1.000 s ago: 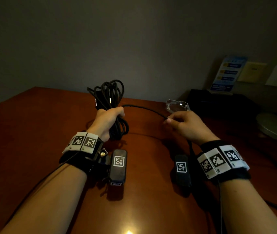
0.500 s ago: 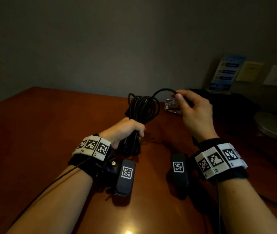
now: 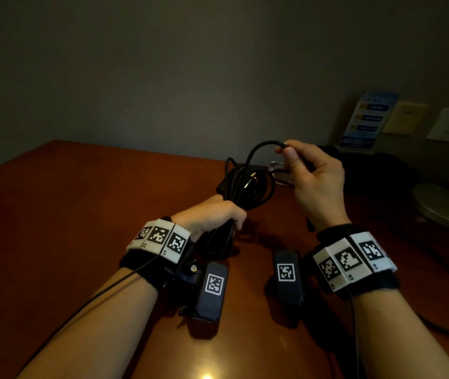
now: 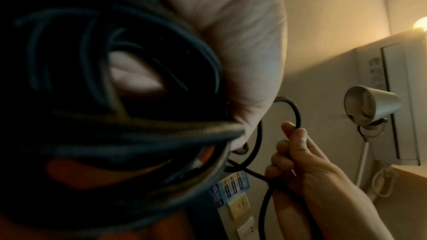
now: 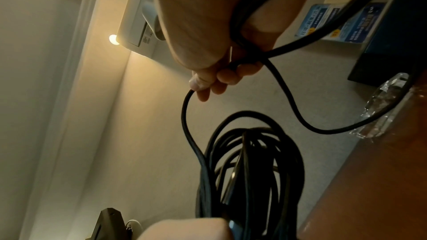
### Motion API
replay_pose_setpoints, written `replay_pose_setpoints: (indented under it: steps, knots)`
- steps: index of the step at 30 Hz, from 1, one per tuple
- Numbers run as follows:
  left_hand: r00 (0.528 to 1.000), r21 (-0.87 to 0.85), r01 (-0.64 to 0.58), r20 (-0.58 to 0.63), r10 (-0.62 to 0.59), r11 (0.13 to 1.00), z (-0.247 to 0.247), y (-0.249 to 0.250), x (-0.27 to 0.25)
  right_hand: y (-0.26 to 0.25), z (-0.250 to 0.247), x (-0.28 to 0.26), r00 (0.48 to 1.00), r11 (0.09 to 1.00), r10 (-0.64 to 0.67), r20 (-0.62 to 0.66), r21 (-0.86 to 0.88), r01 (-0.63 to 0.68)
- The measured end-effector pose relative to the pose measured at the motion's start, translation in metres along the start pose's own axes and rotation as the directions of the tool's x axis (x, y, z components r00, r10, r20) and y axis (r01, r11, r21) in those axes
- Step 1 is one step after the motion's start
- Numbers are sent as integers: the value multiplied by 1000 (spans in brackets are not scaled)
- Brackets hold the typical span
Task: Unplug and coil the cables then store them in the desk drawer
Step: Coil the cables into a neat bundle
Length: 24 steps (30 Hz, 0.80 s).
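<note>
Above the middle of the desk (image 3: 53, 214), toward its back edge, the left hand (image 3: 212, 214) is closed in a fist around the coiled black cable (image 3: 248, 187). To its right, the right hand (image 3: 313, 176) pinches the free strand, raised in an arc. The coiling step seems in progress; next, this loop should go onto the bundle.

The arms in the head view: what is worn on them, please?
Both forearms are bare, without sleeves. Each wrist has a black band carrying white blocks with black square codes, and a small black camera box with one code. A thin black wire runs along the left forearm.
</note>
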<state>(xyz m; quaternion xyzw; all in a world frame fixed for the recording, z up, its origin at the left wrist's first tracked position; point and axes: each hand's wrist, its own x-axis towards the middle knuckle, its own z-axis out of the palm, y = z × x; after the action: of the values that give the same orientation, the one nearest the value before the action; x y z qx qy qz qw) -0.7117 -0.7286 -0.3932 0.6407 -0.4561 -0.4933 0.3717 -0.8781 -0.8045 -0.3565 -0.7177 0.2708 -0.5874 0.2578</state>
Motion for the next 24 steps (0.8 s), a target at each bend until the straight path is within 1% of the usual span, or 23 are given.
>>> replay_pose_setpoints:
  steps: [1,3,5,7,11,14,16,17,20,22,24]
  knots:
    - [1000,9,1,21,-1,1000,1,1,1,1,0,0,1000,1000,0,-12,-12,0]
    - [997,-5,-40,70,41,999,3,2,-1,4,0,1,999,999,18,-45,-32,-20]
    - [988,-64,-55,144,63,996,4,3,0,8,1,2,995,995,68,-72,-74,-73]
    - [970,-140,-64,222,94,988,6,2,0,13,2,0,988,977,141,-69,-149,-150]
    - [927,-221,-69,347,145,973,10,1,-2,26,3,-6,959,935,282,7,-228,-274]
    - [907,-302,-54,384,173,952,13,4,-5,30,4,-6,941,933,316,121,-220,-285]
    - [903,-325,-70,382,199,943,15,6,-6,28,4,-7,938,947,285,195,-206,-245]
    - [904,-335,-84,371,214,939,15,6,-7,28,5,-7,941,953,263,213,-206,-220]
    - [922,-389,-106,305,237,915,15,1,-5,24,7,-7,937,963,228,266,-204,-177]
    - [926,-415,-146,263,272,898,14,-1,-3,18,8,-9,909,966,231,346,-189,-174]
    - [929,-447,-189,206,307,874,14,-2,-2,14,9,-11,860,959,260,438,-223,-176]
